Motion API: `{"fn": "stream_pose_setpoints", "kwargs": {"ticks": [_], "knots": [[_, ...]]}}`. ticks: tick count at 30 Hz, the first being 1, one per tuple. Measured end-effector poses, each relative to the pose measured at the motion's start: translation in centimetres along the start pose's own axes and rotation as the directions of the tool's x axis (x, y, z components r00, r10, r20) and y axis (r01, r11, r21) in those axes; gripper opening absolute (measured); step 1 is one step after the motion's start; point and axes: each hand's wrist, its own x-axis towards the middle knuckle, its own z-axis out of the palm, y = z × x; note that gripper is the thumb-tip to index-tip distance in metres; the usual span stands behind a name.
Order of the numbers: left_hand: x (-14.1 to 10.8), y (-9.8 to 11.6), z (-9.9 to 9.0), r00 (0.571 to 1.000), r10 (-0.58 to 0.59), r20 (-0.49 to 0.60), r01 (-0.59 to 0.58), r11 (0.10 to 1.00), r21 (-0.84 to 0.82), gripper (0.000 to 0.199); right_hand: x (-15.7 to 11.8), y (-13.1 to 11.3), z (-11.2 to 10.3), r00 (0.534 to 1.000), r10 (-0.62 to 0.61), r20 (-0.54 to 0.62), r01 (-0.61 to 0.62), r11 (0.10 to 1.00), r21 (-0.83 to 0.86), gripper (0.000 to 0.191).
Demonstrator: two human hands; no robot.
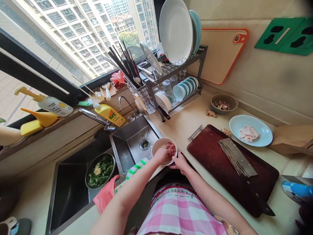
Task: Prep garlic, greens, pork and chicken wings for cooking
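Observation:
A white bowl (158, 142) of raw red meat (171, 148) is in front of me, over the counter's edge beside the small sink. My left hand (162, 155) reaches into the bowl, its fingers curled into the meat and their tips partly hidden. On the bowl's right side, my right hand (179, 162) grips the rim from outside. A dark red cutting board (210, 156) lies to the right, with a cleaver (237, 158) flat on it. Beyond the board, a light blue plate (236, 125) holds pale raw meat.
Left of the small sink (127, 147), a larger sink (68, 192) contains a pot of leafy greens (101, 171). Cloths (106, 195) hang over the sink's front edge. A dish rack (179, 73) with plates and bowls stands at the back, near a brown bowl (224, 104).

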Motion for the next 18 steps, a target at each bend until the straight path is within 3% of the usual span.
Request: {"fn": "stream_pose_setpoints", "kwargs": {"ticks": [4,9,15,18], "knots": [[1.2,-0.5,-0.9,0.999,-0.044,-0.006,0.045,0.997,0.060,0.015,-0.1,-0.2,0.0,1.000,0.009,0.014,-0.009,1.000,0.001,0.045],[1.5,0.3,-1.7,0.995,-0.044,-0.093,0.054,0.991,0.118,0.037,-0.3,-0.3,0.1,1.000,0.011,0.002,-0.011,1.000,0.019,0.044],[0.0,-0.1,-1.2,0.999,0.053,-0.008,-0.052,0.993,0.107,0.019,-0.5,-0.4,0.2,1.000,0.011,-0.024,-0.010,1.000,0.027,0.043],[-1.5,-1.5,-1.1,1.000,0.012,-0.008,-0.012,0.999,0.034,0.014,-0.8,-0.5,0.2,1.000,0.007,-0.024,-0.007,1.000,0.020,0.040]]}}
